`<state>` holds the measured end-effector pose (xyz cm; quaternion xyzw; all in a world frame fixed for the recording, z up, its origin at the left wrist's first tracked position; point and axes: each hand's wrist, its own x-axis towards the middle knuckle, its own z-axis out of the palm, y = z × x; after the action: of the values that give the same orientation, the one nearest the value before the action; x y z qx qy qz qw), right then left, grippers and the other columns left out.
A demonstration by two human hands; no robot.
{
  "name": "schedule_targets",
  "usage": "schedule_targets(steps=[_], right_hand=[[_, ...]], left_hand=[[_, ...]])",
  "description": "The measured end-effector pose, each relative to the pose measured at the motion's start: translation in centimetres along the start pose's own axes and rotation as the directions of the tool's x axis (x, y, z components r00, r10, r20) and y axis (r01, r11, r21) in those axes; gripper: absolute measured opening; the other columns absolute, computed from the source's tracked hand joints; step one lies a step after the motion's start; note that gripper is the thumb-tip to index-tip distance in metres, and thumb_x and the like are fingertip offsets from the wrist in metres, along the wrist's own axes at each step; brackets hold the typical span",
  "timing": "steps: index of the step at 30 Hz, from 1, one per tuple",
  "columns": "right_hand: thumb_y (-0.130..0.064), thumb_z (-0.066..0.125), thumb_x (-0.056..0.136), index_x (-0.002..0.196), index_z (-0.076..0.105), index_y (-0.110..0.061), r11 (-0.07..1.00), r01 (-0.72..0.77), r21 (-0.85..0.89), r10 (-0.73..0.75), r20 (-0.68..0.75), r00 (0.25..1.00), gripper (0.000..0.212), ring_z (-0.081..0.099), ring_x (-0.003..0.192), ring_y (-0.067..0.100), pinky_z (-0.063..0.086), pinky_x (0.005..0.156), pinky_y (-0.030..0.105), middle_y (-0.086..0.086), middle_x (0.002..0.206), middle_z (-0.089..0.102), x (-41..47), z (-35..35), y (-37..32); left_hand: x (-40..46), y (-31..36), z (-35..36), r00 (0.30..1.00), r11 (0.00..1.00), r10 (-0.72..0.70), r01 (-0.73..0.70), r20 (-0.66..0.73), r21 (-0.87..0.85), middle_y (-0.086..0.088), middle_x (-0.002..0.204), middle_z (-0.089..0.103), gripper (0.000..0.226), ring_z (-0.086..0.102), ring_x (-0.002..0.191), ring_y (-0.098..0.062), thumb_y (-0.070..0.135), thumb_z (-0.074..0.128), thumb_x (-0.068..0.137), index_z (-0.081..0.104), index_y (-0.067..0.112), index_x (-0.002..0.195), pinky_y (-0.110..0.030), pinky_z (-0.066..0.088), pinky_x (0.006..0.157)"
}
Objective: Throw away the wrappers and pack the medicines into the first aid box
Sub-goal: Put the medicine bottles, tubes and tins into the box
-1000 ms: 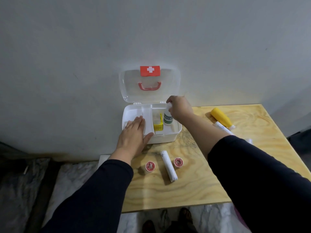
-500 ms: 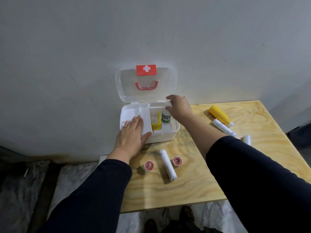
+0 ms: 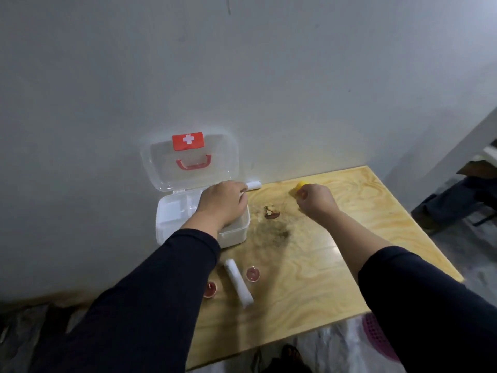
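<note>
now that your left hand [image 3: 223, 201] has left the box rim, it hovers over the first aid box [image 3: 234, 232] pinching a white tube [image 3: 254, 185], long axis pointing right along the wall. your right hand [image 3: 316, 197], out of the box, is closed around the yellow bottle [image 3: 298, 188] (mostly hidden). packing is midway: the white roll [image 3: 238, 282] lies on the table [image 3: 349, 238].
</note>
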<state>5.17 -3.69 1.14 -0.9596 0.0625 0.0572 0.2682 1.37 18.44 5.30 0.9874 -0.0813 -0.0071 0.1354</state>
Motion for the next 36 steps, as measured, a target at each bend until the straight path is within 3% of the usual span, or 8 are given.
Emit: schedule_targets(steps=[4,11,18,27,32,36], right_hand=[[-0.019,0.057,0.086,0.118,0.062,-0.013,0.993,-0.109,-0.040,0.109,-0.011,0.994,0.033,0.060,0.106,0.033,0.047,0.079,0.032,0.016,0.118,0.064,0.9,-1.3,4.9],[-0.023,0.059,0.089,0.122,0.058,-0.014,0.983,-0.182,-0.018,0.183,0.002,0.983,0.034,0.059,0.106,0.031,0.048,0.078,0.033,0.014,0.122,0.061,4.4,-0.9,10.3],[-0.019,0.052,0.089,0.110,0.060,-0.016,0.981,-0.169,0.095,0.170,0.004,0.986,0.023,0.062,0.091,0.034,0.039,0.064,0.028,0.015,0.103,0.067,6.1,1.2,11.4],[-0.011,0.065,0.079,0.104,0.060,-0.007,0.958,-0.063,0.281,0.090,-0.087,0.992,0.026,0.064,0.093,0.026,0.046,0.073,0.027,0.011,0.100,0.069,5.3,-0.2,9.4],[-0.008,0.067,0.078,0.103,0.065,-0.010,0.920,0.072,0.386,0.015,-0.218,0.976,0.025,0.068,0.094,0.020,0.048,0.074,0.023,0.008,0.096,0.071,3.8,-1.8,5.4],[-0.014,0.066,0.080,0.105,0.067,-0.020,0.924,0.110,0.367,-0.015,-0.252,0.968,0.026,0.066,0.093,0.016,0.050,0.070,0.027,0.004,0.099,0.071,1.5,-2.8,2.3]], left_hand=[[2.5,4.1,1.8,0.997,0.993,0.045,-0.037,0.068,-0.114,0.004,0.131,0.061,0.037,0.056,0.120,-0.020,0.030,0.045,0.096,0.060,0.023,0.129,-0.036,0.046,0.097],[5.9,7.5,6.6,0.962,0.993,0.042,-0.010,0.270,-0.121,0.006,0.133,0.060,0.039,0.058,0.116,-0.019,0.037,0.045,0.095,0.059,0.027,0.130,-0.035,0.050,0.090],[7.2,8.2,8.9,0.949,0.998,0.007,0.015,0.315,-0.068,0.007,0.131,0.060,0.039,0.057,0.117,-0.020,0.037,0.049,0.093,0.057,0.029,0.130,-0.035,0.048,0.091],[5.7,7.4,8.0,0.957,0.999,0.014,0.002,0.291,-0.053,0.001,0.115,0.067,0.032,0.061,0.104,-0.023,0.036,0.048,0.090,0.065,0.022,0.113,-0.038,0.052,0.084],[3.6,6.2,6.1,0.974,0.998,0.025,-0.013,0.224,-0.056,0.007,0.134,0.059,0.038,0.055,0.120,-0.021,0.033,0.046,0.093,0.059,0.032,0.128,-0.034,0.048,0.088],[1.0,4.6,3.9,0.995,0.998,0.013,-0.007,0.103,-0.057,0.005,0.139,0.055,0.040,0.052,0.124,-0.019,0.030,0.044,0.095,0.055,0.026,0.134,-0.034,0.045,0.093]])
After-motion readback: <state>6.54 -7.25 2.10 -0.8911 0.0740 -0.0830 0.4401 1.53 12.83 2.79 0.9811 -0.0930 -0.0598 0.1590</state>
